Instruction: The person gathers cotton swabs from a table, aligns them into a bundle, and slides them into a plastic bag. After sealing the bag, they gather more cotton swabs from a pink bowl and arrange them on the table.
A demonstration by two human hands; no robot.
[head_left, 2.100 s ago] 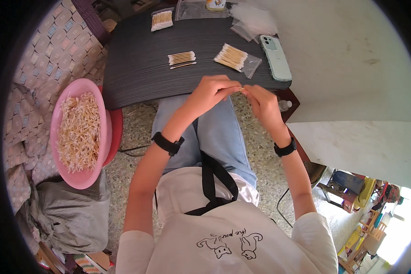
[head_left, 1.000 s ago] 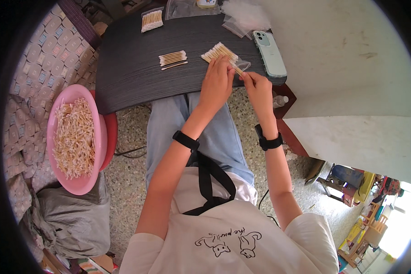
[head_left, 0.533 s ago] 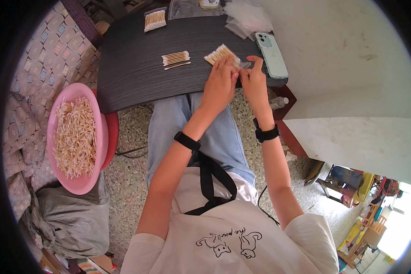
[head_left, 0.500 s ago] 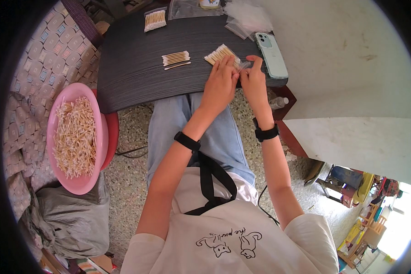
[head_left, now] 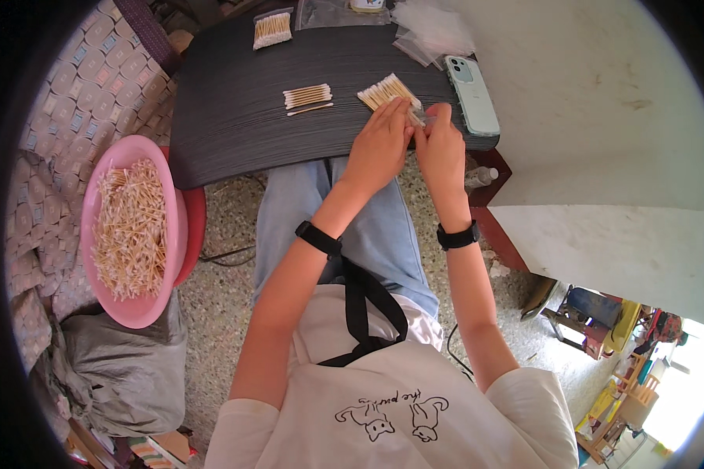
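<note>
Desk near edge: the dark, fine-striped desk (head_left: 231,102) ends in a bowed edge just above the person's knees; both wrists cross it from below.
Desk right edge: a pale green phone (head_left: 477,102) lies along it, near the right hand (head_left: 442,152).
Room to move: a broad stretch of striped top shows to the left of the swab row (head_left: 307,96); between that row and the hands is a narrower gap; between right hand and phone, only a slim one.
Clear bag of swabs (head_left: 383,90): lies slanted on the desk, ahead of the hands, double-ended swabs packed side by side, its mouth end toward the right hand.
Left grip: the left hand (head_left: 378,148) lies over the bag's near part, fingers together; whether it pinches anything, I cannot tell.
Right grip: fingers curled at the bag's mouth end; what they pinch, if anything, I cannot tell.
Swab row: loose on the desk, a single swab (head_left: 310,109) just beside it.
Far bag (head_left: 272,30): filled with swabs, near the far edge.
Pink basin (head_left: 177,223): heaped with loose swabs, left of the desk.
Cut off: a container (head_left: 368,5) at the top rim.
Hard to make out: stacked clear bags (head_left: 436,33), how many.
</note>
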